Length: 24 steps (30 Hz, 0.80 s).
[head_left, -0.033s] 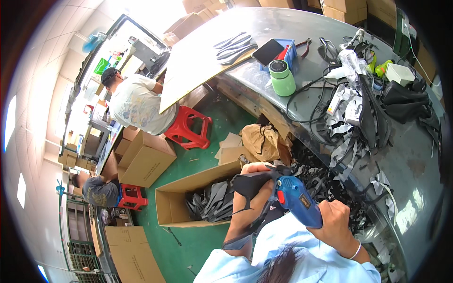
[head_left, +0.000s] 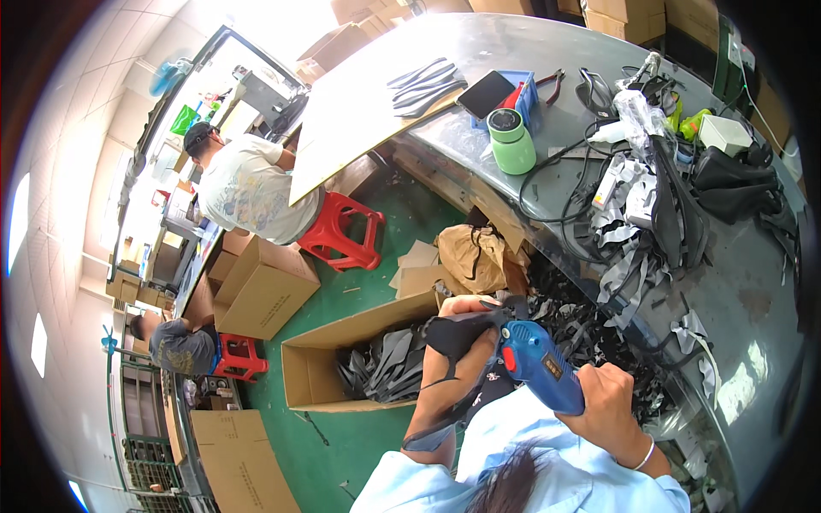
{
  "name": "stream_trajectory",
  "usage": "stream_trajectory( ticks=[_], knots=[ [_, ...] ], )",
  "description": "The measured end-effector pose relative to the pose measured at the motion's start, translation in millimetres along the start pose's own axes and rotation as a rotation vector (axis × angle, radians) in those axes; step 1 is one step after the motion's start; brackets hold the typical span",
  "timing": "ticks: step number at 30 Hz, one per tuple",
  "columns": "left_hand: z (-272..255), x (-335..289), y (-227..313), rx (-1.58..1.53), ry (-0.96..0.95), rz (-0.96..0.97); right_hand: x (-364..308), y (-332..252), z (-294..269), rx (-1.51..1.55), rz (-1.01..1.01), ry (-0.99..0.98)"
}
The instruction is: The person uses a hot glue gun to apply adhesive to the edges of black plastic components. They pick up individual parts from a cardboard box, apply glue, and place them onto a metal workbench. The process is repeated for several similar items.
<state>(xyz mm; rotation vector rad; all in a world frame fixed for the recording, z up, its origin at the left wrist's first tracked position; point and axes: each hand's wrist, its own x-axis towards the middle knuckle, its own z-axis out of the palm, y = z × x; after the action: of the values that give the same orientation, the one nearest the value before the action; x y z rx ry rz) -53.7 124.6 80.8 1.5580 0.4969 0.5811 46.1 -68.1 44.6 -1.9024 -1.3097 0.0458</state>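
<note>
Off the grey table (head_left: 513,47), beside its edge, your left fingers (head_left: 462,303) pinch a black piece (head_left: 457,335) at the blue power tool (head_left: 547,389) your right fingers (head_left: 592,376) grip. Little has shifted (you seem mid-step).

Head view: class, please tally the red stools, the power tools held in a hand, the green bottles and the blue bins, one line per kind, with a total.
Red plastic stools: 2
Blue handheld power tool: 1
Pale-green cylindrical bottle: 1
Blue plastic bin: 1
Total: 5
</note>
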Motion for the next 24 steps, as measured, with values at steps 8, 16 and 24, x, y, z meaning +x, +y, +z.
stream_trajectory(
  ticks=[8, 16, 24],
  knots=[
    [-7.9, 3.4, -9.0, 0.133, -0.287, 0.087, 2.6, -6.1, -2.8, 0.090, -0.050, -0.019],
    [-13.1, 10.3, -8.5, 0.362, -0.724, -0.177, 10.1, 2.8, -12.2, 0.064, -0.020, 0.092],
    [29.4, -15.7, -51.2, -0.595, -0.797, -0.573, 26.5, 19.9, -33.6, 0.531, 0.409, 0.060]
  ],
)
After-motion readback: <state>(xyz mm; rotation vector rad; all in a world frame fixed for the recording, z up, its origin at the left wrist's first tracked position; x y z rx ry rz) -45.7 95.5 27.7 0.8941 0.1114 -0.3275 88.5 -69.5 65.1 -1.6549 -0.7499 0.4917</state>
